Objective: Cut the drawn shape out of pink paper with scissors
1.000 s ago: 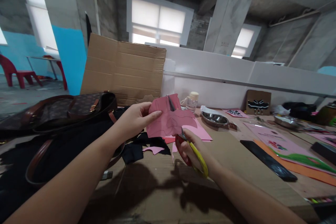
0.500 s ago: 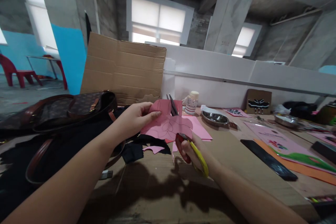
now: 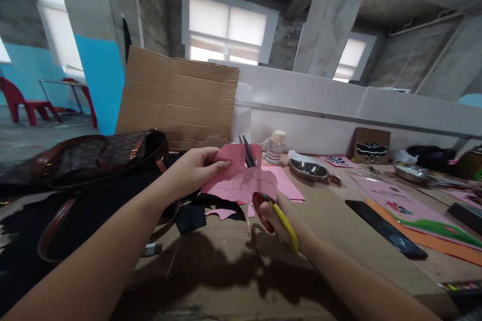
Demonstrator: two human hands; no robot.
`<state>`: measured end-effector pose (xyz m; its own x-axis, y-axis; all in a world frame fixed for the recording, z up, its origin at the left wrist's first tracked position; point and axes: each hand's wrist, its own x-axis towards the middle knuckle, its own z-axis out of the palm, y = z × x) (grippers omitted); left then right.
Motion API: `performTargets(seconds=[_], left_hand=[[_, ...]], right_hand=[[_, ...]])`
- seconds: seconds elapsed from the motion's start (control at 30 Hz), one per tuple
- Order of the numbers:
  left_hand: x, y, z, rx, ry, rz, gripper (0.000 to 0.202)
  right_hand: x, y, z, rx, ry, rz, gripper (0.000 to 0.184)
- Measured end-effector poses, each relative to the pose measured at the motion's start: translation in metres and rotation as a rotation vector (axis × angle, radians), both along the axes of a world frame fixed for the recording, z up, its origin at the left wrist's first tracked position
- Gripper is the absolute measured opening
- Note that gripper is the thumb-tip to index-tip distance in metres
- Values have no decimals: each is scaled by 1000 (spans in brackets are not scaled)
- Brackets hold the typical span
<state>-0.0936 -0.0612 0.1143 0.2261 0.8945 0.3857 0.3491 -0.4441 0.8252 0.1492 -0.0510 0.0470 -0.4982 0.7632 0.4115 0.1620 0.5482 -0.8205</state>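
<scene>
My left hand [image 3: 201, 166] pinches a pink sheet of paper [image 3: 239, 180] by its left edge, thumb on top. Drawn lines on the sheet form a flower-like outline. In my right hand [image 3: 280, 215] are scissors [image 3: 288, 228] with red and yellow handles, fingers through the loops. Their blades [image 3: 248, 151] stand slightly apart at the paper's upper right part, tips pointing away from me beyond the far edge. Below the sheet lie pink paper scraps [image 3: 220, 214] and black pieces [image 3: 190, 218]. Another pink sheet [image 3: 288, 185] lies behind on the table.
A brown handbag [image 3: 116, 155] stands at the left, beside a propped cardboard sheet [image 3: 176, 98]. Farther back are a bottle [image 3: 275, 148] and a metal bowl [image 3: 309, 169]. A black phone-like slab [image 3: 386, 228] lies at the right, near a decorated pink sheet [image 3: 399, 200].
Both hands stay almost where they were. The scissors' handles have turned very slightly, and the paper has shifted a little; the blades remain at nearly the same place.
</scene>
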Motion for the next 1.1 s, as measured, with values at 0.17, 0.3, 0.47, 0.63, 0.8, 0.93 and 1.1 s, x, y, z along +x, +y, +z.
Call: performTargets(seconds=[0.17, 0.3, 0.47, 0.63, 0.8, 0.93, 1.1], left_hand=[[-1, 1, -1, 0, 1, -3, 39], [-2, 2, -2, 6, 11, 0, 40], [-3, 2, -2, -1, 10, 8, 41], [-3, 1, -1, 8, 21, 15, 39], [-2, 2, -2, 13, 13, 15, 40], [-3, 4, -4, 10, -29, -9, 39], [-4, 8, -8, 31, -48, 9, 38]], right_hand=[[0, 0, 0, 4, -3, -3, 54], [-1, 0, 0, -46, 5, -8, 51], [-2, -2, 3, -57, 26, -13, 51], [-2, 0, -1, -91, 52, -1, 51], [0, 5, -10, -124, 43, -18, 45], [0, 5, -10, -146, 49, -8, 37], [-2, 5, -7, -189, 94, -3, 36]])
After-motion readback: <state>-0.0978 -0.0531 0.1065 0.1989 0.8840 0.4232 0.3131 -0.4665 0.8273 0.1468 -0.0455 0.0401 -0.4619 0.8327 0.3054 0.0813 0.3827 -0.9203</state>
